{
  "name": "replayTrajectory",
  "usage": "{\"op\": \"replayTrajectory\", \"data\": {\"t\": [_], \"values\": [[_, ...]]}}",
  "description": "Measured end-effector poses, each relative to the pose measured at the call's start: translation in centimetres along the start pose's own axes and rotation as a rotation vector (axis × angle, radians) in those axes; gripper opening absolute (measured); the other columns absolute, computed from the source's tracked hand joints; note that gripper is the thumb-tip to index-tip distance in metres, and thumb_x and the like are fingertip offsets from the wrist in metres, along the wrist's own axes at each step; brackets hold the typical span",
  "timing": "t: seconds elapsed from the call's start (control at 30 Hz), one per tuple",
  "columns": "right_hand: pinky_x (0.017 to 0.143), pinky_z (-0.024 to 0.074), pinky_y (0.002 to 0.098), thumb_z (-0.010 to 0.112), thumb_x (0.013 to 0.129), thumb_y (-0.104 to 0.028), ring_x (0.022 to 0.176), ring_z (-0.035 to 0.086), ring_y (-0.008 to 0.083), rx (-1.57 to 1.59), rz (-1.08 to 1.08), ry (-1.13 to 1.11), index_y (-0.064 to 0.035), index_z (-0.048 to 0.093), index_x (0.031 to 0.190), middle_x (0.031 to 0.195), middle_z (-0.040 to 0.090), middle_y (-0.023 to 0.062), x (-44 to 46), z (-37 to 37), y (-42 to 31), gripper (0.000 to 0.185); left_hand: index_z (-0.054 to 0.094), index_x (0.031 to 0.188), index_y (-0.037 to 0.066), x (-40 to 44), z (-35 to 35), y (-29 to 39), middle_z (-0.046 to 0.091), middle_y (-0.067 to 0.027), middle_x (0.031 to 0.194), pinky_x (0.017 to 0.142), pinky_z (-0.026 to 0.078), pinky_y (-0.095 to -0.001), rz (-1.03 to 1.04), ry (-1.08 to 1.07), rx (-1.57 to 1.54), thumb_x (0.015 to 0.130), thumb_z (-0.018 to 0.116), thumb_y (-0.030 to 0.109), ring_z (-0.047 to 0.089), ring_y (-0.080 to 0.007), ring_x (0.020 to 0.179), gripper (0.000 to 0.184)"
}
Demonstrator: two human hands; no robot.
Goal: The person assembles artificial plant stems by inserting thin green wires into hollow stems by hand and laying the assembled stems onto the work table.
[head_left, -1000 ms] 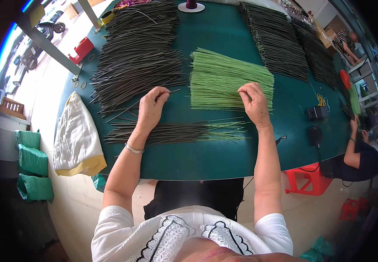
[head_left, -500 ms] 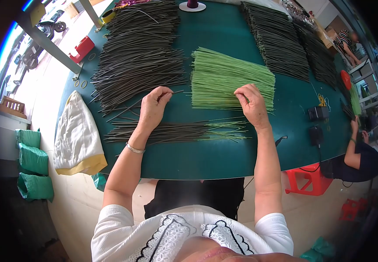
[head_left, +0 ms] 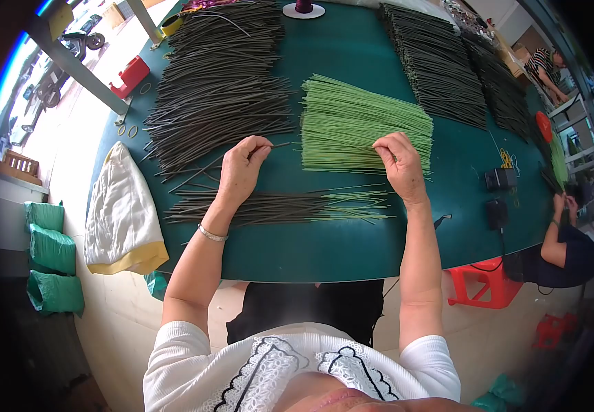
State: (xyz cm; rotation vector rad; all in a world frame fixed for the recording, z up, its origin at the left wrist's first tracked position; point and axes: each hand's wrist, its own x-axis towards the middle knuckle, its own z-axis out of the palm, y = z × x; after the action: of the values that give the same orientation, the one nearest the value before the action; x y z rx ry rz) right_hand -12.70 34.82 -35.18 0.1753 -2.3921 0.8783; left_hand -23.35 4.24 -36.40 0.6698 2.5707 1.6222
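My left hand (head_left: 242, 168) pinches a thin dark stick, whose short end pokes out to the right of the fingertips. Over the lower right part of the green stick pile (head_left: 359, 123), my right hand (head_left: 400, 165) is closed in a pinch; whatever its fingertips hold is too small to make out. A large heap of dark sticks (head_left: 218, 89) lies beyond my left hand. Nearer to me is a row of dark sticks with green ends (head_left: 256, 208), lying flat below both hands.
More dark stick bundles (head_left: 438, 65) lie at the back right of the green table (head_left: 297, 254). A white cloth cover (head_left: 122, 213) hangs at the left edge. A black box (head_left: 499, 178) sits at right, near a co-worker (head_left: 572, 254). A purple spool (head_left: 304, 8) stands at the back.
My left hand has shifted slightly right with the stick. My right hand moved a little left, then back right. The co-worker's hands at the right have come closer together.
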Motion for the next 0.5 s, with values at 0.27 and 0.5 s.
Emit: {"op": "replayTrajectory", "data": {"t": [0.27,0.5], "values": [[0.075,0.0498,0.0356,0.067,0.091,-0.005,0.083,0.058,0.0260,-0.002,0.001,0.000,-0.0043,0.066,0.093,0.084,0.062,0.0059,-0.01,0.07,-0.10,0.003,0.070,0.101,-0.002,-0.01,-0.03,0.21,0.067,-0.0070,0.085,0.069,0.049,-0.0286,0.020,-0.019,0.001,0.094,0.066,0.006,0.059,-0.0142,0.074,0.011],[0.074,0.0503,0.0357,0.068,0.091,-0.005,0.083,0.058,0.0252,0.003,0.030,-0.027,-0.0042,0.066,0.093,0.084,0.061,0.0053,-0.06,-0.15,-0.02,0.003,0.070,0.100,-0.002,-0.07,-0.04,0.15,0.067,-0.0070,0.085,0.070,0.050,-0.0289,0.045,-0.035,-0.002,0.094,0.067,0.006,0.059,-0.0144,0.074,0.011]]}}
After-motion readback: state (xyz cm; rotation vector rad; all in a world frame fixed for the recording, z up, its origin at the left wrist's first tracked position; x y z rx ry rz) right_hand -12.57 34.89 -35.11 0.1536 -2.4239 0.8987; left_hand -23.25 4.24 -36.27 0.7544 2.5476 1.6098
